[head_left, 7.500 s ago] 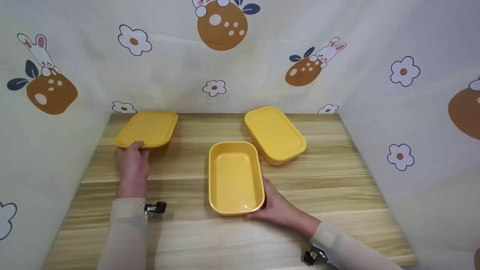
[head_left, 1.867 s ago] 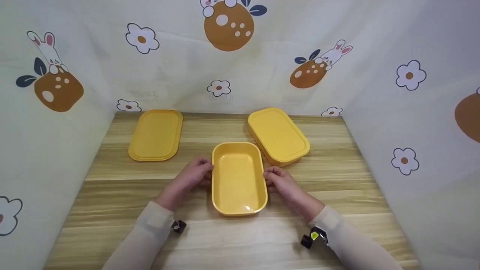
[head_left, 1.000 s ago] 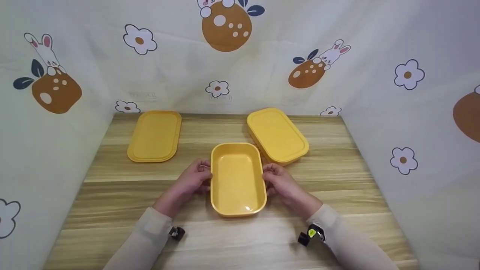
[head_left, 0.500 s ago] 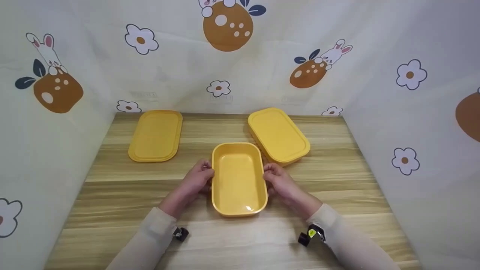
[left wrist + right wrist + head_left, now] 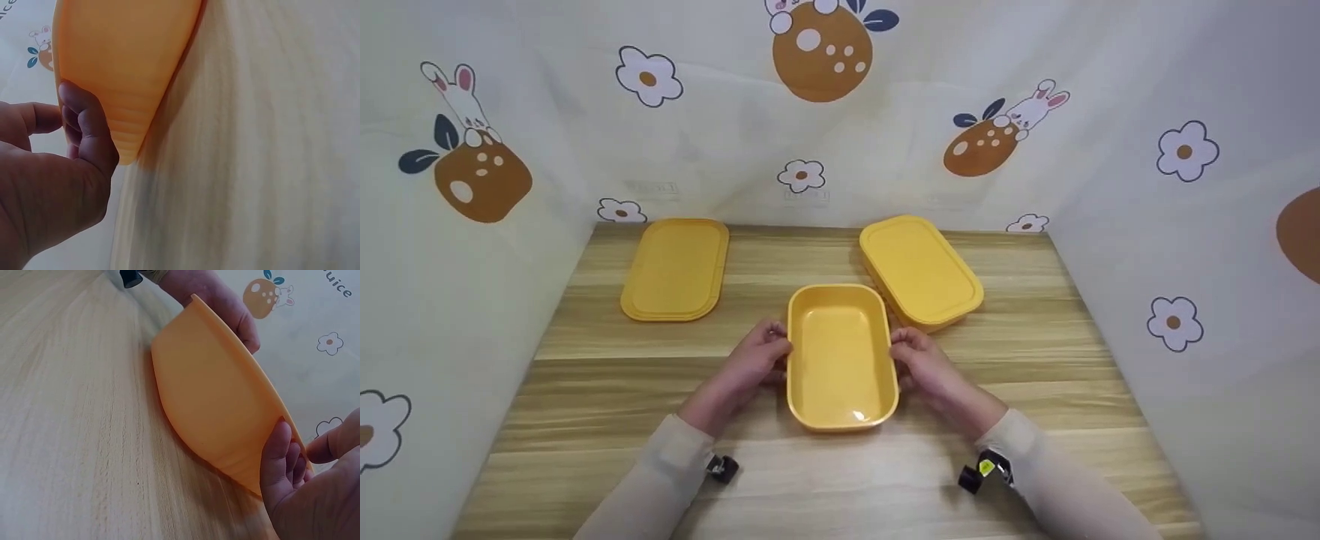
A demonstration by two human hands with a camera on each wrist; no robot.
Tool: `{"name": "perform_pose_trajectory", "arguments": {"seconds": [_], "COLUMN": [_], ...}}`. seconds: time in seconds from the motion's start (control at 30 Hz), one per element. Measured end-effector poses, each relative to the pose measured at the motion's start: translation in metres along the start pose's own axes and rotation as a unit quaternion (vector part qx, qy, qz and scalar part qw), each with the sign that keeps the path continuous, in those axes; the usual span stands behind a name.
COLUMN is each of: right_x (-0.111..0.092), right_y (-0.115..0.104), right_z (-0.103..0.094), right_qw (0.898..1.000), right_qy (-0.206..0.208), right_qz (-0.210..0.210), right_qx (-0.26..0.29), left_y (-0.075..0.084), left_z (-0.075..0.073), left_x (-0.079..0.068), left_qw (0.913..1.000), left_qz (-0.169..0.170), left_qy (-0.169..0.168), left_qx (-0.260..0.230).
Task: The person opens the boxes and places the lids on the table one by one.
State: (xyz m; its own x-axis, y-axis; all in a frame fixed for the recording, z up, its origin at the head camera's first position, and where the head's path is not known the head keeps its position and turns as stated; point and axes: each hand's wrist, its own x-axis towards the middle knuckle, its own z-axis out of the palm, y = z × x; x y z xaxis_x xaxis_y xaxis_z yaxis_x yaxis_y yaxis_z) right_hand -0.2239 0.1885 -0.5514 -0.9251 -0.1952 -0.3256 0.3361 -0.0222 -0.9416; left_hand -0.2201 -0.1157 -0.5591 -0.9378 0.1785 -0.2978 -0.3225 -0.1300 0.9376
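Observation:
A yellow rectangular food container (image 5: 842, 367), uncovered and with nothing inside, sits at the middle of the wooden table. My left hand (image 5: 748, 367) pinches its left long side, thumb at the rim and fingers bent against the outer wall. On the opposite side my right hand (image 5: 936, 373) grips the rim the same way. In the right wrist view the container wall (image 5: 208, 382) leans outward above the tabletop, and the right fingers (image 5: 275, 455) press on it. Behind and to the left lies a flat yellow lid (image 5: 676, 270).
A second yellow container (image 5: 922, 274) with its lid on stands at an angle, close behind the container's right far corner. The wood-grain table (image 5: 607, 435) is bordered by a printed curtain (image 5: 712, 127) at the back and both sides.
The left hand has set the lid down flat at the back left and come to the container's left side. My right hand has shifted from the near right corner up along the right side.

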Motion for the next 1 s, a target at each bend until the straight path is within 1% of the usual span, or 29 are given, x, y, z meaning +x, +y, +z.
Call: {"name": "perform_pose_trajectory", "arguments": {"seconds": [0.37, 0.53, 0.63, 0.8, 1.0], "right_x": [-0.002, -0.005, -0.006, -0.007, -0.007], "right_y": [-0.001, -0.007, -0.012, -0.018, -0.023], "right_z": [0.003, 0.006, 0.007, 0.006, 0.005], "right_qw": [1.0, 1.0, 0.999, 0.999, 0.999], "right_qy": [0.021, 0.021, 0.023, 0.021, 0.006], "right_qz": [0.001, -0.014, -0.032, -0.044, -0.038], "right_qx": [0.008, 0.003, 0.001, 0.006, 0.001], "left_y": [0.002, 0.009, 0.015, 0.022, 0.026], "left_z": [0.003, 0.004, 0.005, 0.005, 0.0], "left_x": [-0.001, -0.002, -0.002, -0.003, 0.002], "left_qw": [0.9998, 0.9992, 0.9985, 0.998, 0.9976], "left_qz": [0.009, 0.016, 0.025, 0.038, 0.043], "left_qy": [0.014, 0.032, 0.042, 0.037, 0.028], "left_qx": [0.01, 0.019, 0.026, 0.036, 0.047]}}
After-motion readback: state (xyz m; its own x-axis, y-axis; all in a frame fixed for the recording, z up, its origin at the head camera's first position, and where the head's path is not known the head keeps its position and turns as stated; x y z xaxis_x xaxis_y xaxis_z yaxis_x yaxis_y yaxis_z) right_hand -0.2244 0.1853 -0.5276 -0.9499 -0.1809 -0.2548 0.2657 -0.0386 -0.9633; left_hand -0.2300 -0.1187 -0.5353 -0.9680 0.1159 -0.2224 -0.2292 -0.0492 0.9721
